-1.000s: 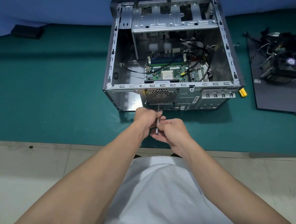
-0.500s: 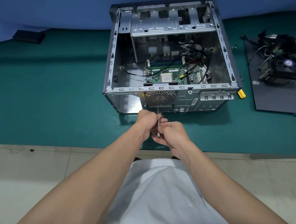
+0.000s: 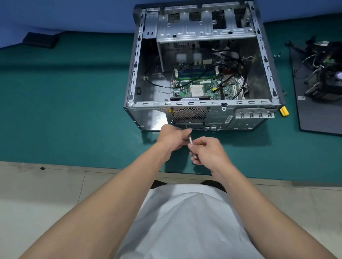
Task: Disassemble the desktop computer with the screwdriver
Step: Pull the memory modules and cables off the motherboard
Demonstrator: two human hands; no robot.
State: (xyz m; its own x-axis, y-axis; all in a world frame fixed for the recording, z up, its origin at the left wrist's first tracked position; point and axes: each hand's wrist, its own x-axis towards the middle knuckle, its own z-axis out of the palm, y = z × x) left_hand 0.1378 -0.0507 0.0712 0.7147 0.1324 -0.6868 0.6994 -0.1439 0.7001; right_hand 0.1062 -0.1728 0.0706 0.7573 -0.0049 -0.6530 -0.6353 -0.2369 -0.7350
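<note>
Green mat (image 3: pixel 68 104) is carrying the opened desktop computer case (image 3: pixel 218 118). The left hand (image 3: pixel 172 138) and right hand (image 3: pixel 209 152) are both pinching the slim screwdriver (image 3: pixel 191 140) at its rear. Stiff, likely slippery shaft; gripping the handle end seems best.

There were two hands, the left hand (image 3: pixel 172 138) and right hand (image 3: pixel 208 151), one slim silver screwdriver (image 3: pixel 191 140) and one open grey metal computer case (image 3: pixel 133 68).

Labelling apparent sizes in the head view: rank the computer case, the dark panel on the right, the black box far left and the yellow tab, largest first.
1. computer case
2. dark panel, cut off by the frame edge, so its full size is unsure
3. black box
4. yellow tab
</note>
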